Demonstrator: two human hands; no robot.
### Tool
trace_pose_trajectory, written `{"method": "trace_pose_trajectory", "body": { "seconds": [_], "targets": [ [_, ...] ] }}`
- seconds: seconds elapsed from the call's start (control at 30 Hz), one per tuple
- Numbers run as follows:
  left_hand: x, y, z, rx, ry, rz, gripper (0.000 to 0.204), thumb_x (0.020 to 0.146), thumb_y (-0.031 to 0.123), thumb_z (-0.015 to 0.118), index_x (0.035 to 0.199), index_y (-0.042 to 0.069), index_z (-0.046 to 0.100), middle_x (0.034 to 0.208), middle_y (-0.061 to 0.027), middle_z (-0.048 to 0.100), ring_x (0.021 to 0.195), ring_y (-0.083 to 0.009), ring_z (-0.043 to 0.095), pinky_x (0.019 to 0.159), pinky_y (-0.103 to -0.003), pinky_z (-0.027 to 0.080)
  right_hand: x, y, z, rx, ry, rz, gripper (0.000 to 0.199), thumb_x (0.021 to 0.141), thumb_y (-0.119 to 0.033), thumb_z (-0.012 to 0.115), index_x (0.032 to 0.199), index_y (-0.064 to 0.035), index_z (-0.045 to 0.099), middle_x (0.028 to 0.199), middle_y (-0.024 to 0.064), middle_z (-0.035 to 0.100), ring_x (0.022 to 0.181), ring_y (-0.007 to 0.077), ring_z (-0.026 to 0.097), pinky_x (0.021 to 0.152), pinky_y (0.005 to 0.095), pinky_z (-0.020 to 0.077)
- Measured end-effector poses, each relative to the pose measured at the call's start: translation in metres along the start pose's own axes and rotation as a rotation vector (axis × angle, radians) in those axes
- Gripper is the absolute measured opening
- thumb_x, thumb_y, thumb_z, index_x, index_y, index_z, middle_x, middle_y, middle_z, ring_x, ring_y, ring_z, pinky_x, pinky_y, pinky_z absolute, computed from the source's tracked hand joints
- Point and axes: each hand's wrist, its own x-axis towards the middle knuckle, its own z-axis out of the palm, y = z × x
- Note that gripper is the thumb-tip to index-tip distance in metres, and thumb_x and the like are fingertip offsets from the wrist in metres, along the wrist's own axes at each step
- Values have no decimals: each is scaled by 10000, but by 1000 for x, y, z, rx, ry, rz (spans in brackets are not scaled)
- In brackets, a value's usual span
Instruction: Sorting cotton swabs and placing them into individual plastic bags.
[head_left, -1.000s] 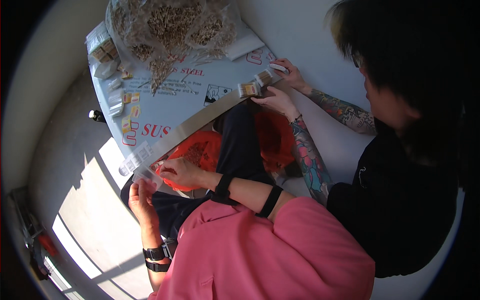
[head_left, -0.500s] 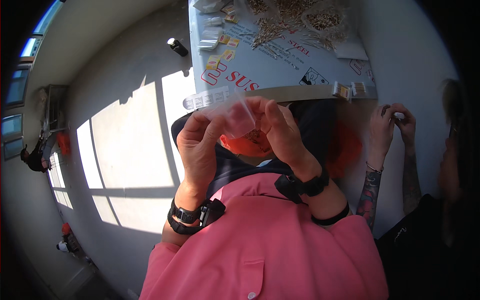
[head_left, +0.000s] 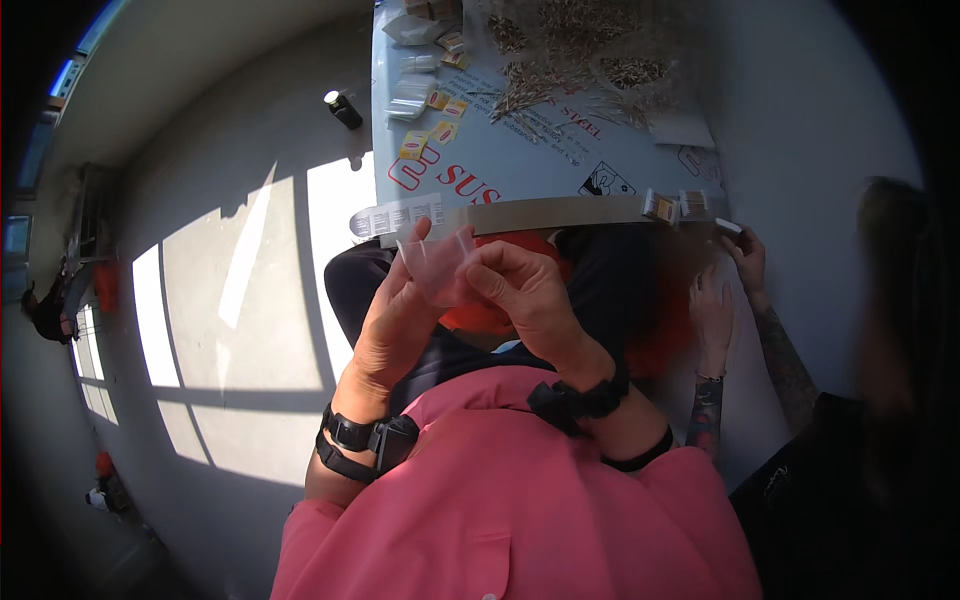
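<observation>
A small clear plastic bag is held up in front of my lap, just short of the table's near edge. My left hand grips its left side, with the fingers behind the film. On the right side of the bag, the thumb and forefinger of my right hand pinch its edge. The bag looks empty. Just beyond my left fingertips, a strip of printed white labels lies at the table edge.
The film-covered table carries heaps of thin wooden swabs, small yellow cards and stacked clear bags. Two small stick packs sit near the edge. A co-worker's hands are at right. A dark bottle stands on the floor.
Both my hands and the bag have shifted left. My left fingers now extend up behind the bag, and my right fingers have closed in on its edge. The co-worker's hands have moved apart.
</observation>
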Motion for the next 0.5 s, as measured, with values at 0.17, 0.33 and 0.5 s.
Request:
{"method": "trace_pose_trajectory", "body": {
  "seconds": [0.17, 0.33, 0.5],
  "targets": [
    [1, -3, -13, 90, 286, 68, 671, 907, 97, 656, 1477, 43, 306, 1304, -164, 551, 1191, -265, 581, 1012, -392, 497, 15, 26, 6, -165, 17, -193, 179, 961, -141, 646, 1069, 0, 665, 995, 31, 676, 929, 78, 632, 825, 230, 522],
    [-4, 2, -32, 340, 307, 96, 748, 900, 104, 696, 1510, 56, 266, 1277, -140, 587, 1179, -230, 594, 1019, -366, 493, 13, 13, 0, -301, 47, -162, 166, 942, -151, 669, 1002, 3, 687, 891, 21, 681, 853, 73, 639, 771, 230, 526],
    [-4, 5, -41, 359, 350, 146, 758, 892, 109, 715, 1509, 57, 277, 1287, -117, 591, 1149, -203, 602, 1011, -339, 482, 17, 11, 7, -348, 112, -143, 153, 929, -143, 680, 974, 4, 689, 865, 32, 690, 790, 74, 636, 719, 230, 512]
  ]
}}
